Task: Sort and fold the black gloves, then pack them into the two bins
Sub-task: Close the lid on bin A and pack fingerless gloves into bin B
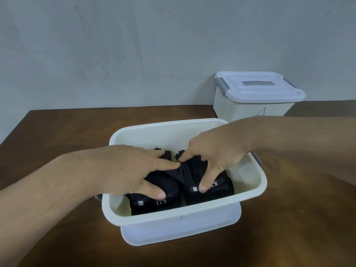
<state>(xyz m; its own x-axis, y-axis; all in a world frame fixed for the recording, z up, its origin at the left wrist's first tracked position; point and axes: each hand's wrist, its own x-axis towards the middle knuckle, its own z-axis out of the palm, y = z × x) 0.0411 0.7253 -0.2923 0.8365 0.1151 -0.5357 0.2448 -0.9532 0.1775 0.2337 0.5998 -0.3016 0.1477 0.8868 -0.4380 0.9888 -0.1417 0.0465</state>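
Observation:
An open white bin (pixel 174 215) stands in the middle of the brown table. Two folded black gloves with white lettering lie side by side in it. My left hand (pixel 123 166) rests flat on the left glove (pixel 154 204), fingers stretched toward the middle and thumb pressing its front edge. My right hand (pixel 215 151) arches over the right glove (pixel 221 187) and grips it between curled fingers at the back and the thumb near its small white label. The index fingertips of both hands nearly meet over the fabric between the gloves.
A second white bin (pixel 250 106), closed by a translucent lid (pixel 258 87) with grey latches, stands at the back right against the grey wall. The brown table (pixel 57 132) extends around both bins; its left edge runs diagonally at far left.

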